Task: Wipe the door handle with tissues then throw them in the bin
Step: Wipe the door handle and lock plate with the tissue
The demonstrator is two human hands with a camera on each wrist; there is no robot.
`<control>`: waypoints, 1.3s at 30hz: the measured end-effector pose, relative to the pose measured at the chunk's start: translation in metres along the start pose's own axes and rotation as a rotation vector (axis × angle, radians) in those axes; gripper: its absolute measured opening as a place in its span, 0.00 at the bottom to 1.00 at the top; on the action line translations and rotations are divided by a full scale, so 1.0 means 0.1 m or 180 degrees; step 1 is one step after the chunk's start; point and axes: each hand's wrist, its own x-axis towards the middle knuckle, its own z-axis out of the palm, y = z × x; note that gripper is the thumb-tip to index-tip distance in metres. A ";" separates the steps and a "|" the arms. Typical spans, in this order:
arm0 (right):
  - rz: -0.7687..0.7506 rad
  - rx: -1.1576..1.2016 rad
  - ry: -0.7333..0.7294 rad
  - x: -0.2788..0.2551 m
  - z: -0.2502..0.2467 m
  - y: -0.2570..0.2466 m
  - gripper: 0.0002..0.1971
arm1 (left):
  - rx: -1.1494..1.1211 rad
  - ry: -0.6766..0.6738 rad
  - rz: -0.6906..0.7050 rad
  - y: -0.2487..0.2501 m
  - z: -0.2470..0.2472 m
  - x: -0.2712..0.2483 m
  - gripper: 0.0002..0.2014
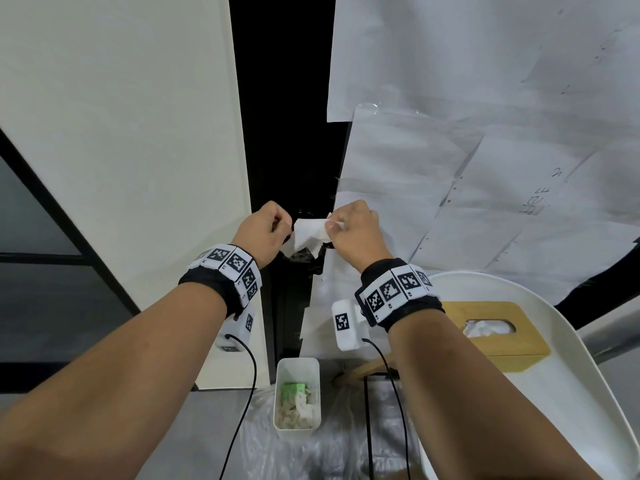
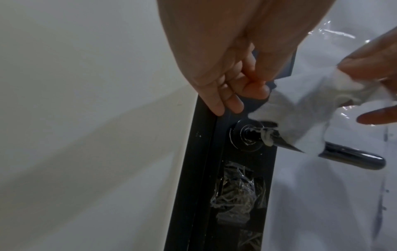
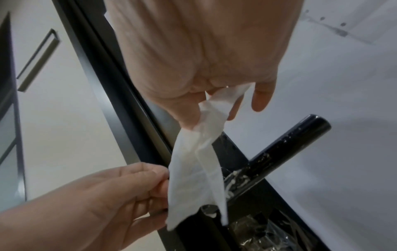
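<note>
At frame centre, both the left hand (image 1: 265, 226) and right hand (image 1: 353, 226) pinch the tissue (image 1: 310, 233) stretched just above the door handle (image 2: 352, 157); it should be drawn taut along the bar, clearing the white smears.

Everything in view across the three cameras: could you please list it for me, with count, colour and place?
tissue: one, white, stretched between both hands over the handle
door handle: one, black lever with white smears near its base
bin: one, white, on the floor below, holding used tissues and something green
tissue box: one, wooden, on the white chair
chair: one, white, at right
plastic sheet: one, clear, under the bin
left hand: pinches one end of the tissue
right hand: pinches the other end
</note>
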 end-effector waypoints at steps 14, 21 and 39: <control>0.0148 0.0612 0.0810 -0.03 -0.19 0.06 0.09 | 0.0427 0.0932 -0.0414 0.01 -0.05 0.00 0.11; -0.0291 -0.0563 0.0476 -0.01 0.02 0.14 0.12 | 0.0449 0.0865 -0.0524 0.03 -0.06 0.00 0.10; -0.0516 -0.0831 -0.0063 -0.01 0.32 0.26 0.07 | 0.0729 0.1243 -0.0566 -0.13 0.04 0.07 0.13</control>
